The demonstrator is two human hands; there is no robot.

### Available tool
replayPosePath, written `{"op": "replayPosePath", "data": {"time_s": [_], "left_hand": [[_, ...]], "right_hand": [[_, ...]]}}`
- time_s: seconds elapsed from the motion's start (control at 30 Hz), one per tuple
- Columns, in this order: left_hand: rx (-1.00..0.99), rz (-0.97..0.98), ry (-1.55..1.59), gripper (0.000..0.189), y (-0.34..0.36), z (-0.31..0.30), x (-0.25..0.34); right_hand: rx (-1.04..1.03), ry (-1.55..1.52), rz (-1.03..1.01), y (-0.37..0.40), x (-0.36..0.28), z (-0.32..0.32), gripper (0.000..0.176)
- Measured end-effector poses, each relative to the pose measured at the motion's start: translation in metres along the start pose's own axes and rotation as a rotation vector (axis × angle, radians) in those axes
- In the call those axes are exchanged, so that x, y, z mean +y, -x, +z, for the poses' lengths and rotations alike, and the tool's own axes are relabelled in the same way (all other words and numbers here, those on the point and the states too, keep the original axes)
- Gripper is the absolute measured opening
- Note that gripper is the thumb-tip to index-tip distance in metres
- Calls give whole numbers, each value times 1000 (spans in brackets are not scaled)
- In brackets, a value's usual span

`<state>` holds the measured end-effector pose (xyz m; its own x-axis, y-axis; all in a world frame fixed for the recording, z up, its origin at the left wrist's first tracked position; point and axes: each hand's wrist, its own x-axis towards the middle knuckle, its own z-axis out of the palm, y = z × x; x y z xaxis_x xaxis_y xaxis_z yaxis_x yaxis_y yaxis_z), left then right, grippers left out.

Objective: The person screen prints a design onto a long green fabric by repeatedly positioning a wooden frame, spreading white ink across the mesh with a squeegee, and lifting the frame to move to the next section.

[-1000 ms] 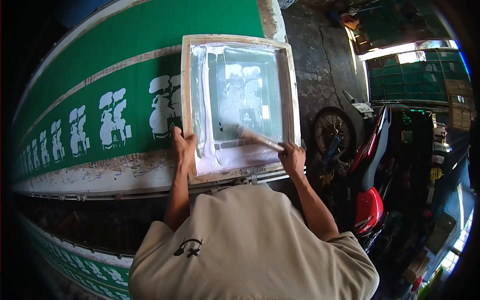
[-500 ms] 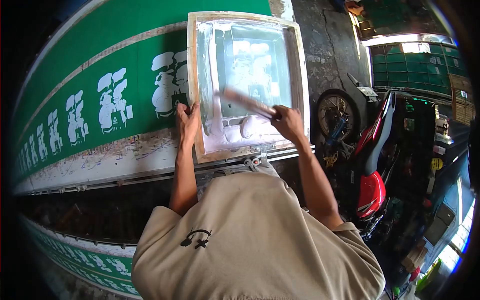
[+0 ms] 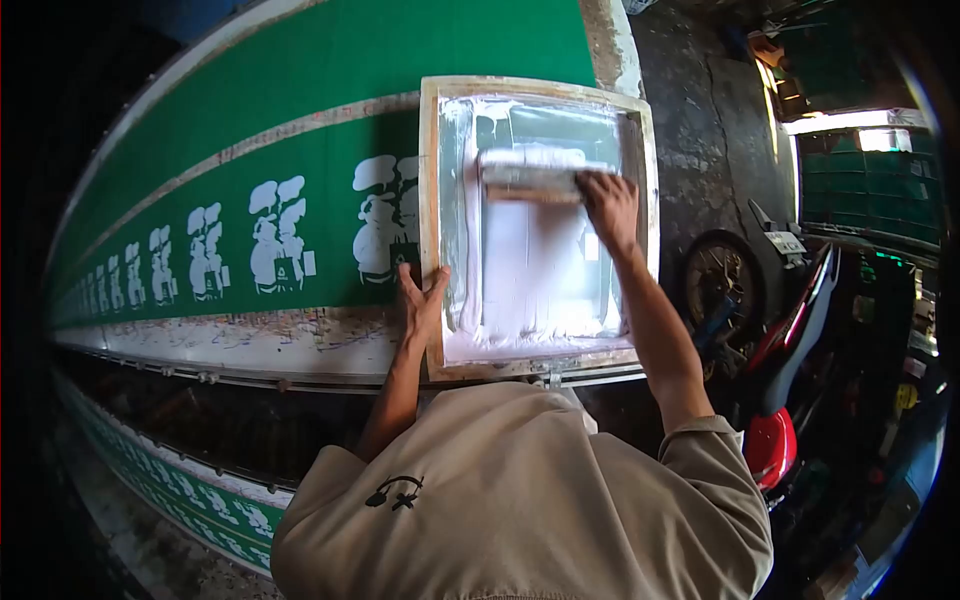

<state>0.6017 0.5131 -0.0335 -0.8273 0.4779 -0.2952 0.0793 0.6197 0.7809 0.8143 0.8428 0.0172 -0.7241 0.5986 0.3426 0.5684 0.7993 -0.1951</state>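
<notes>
A wooden-framed screen (image 3: 430, 210) lies on green fabric (image 3: 330, 60) spread over a long table. Inside the frame, white ink (image 3: 510, 325) covers the lower part and streaks the left side. My right hand (image 3: 612, 205) grips one end of a wooden squeegee (image 3: 530, 185), which lies crosswise over the upper half of the mesh. At the frame's left edge, my left hand (image 3: 425, 295) rests with thumb and fingers spread apart. White printed figures (image 3: 278, 235) form a row on the fabric to the left of the frame.
The table's near edge has a metal rail (image 3: 230, 382). To the right, a red motorcycle (image 3: 772, 450) with its wheel (image 3: 718, 280) stands on the dark floor (image 3: 690, 150). A second table with printed green fabric (image 3: 200, 505) is at the lower left.
My right hand has moved the squeegee up the screen and turned it nearly level. White ink now spreads in streaks over the mesh. The whole view has shifted, with the frame lower and farther right.
</notes>
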Motion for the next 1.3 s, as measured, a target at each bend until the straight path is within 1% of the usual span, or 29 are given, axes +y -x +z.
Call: {"op": "replayPosePath", "data": {"time_s": [0.03,0.1,0.17,0.2,0.23,0.27,0.3,0.33,0.37,0.43,0.47,0.57,0.63,0.67,0.7,0.73,0.77,0.8,0.83,0.9,0.93,0.97,1.03,1.07,1.13,1.17,1.2,1.23,1.3], "left_hand": [[-36,-43,59,94,-1,3,-4],[-42,-14,36,89,-11,4,-16],[11,-7,67,95,-18,12,-17],[60,95,50,73,-19,18,-21],[87,132,-28,66,-18,17,-16],[71,115,-1,63,-12,12,0],[56,97,28,60,-8,9,17],[119,116,124,56,-12,21,12],[132,117,134,56,-7,31,27],[90,179,14,55,6,50,69],[52,118,-1,58,6,66,73],[255,271,128,39,40,147,108],[59,176,320,41,78,188,140],[95,152,321,43,91,220,144],[148,220,269,43,104,243,152],[142,221,403,49,113,275,147],[88,144,492,54,140,287,172],[159,215,364,60,158,307,182],[403,385,63,82,159,358,142],[-14,-134,446,103,208,328,227],[-8,-106,623,110,196,362,208],[24,-124,656,110,186,391,201],[117,-39,440,109,167,429,184],[19,-67,721,113,172,424,199],[8,-94,708,111,152,473,181],[-35,-79,673,110,132,492,160],[-147,-49,695,97,139,439,209],[-135,-68,708,97,145,423,255],[-45,-114,547,78,132,424,306]], "right_hand": [[-18,-44,33,-17,10,3,23],[-192,-10,261,-29,-5,-31,17],[-406,-9,634,-14,-30,-86,14],[-342,-117,706,22,-15,-85,21],[-103,-1,375,89,32,-49,29],[14,22,454,135,39,-52,38],[-233,-262,780,158,47,-70,38],[-189,-807,1097,182,56,-70,36],[-57,-1037,1189,180,43,-91,28],[5,-1176,1245,192,78,-97,25],[25,-1214,1245,191,93,-110,24],[-6,-1207,1190,198,179,-139,23],[-37,-1269,1133,217,238,-166,25],[-51,-1260,1143,218,266,-177,24],[-61,-1251,1176,223,284,-189,23],[-90,-1262,1180,230,305,-204,22],[-109,-1273,1187,239,322,-222,22],[-90,-1240,1181,247,335,-239,23],[-76,-1205,1177,257,347,-251,24],[-85,-1074,1229,282,388,-255,28],[-81,-1040,1218,283,402,-256,29],[-81,-1004,1205,283,418,-259,30],[-47,-1103,1280,282,442,-244,21],[-65,-1102,1176,283,454,-240,22],[-120,-1093,1062,252,480,-255,24],[-129,-1109,1149,238,492,-237,25],[-136,-1113,1239,224,507,-228,27],[-159,-1098,1233,202,516,-239,27],[-79,-1075,1166,157,523,-243,27]]}}
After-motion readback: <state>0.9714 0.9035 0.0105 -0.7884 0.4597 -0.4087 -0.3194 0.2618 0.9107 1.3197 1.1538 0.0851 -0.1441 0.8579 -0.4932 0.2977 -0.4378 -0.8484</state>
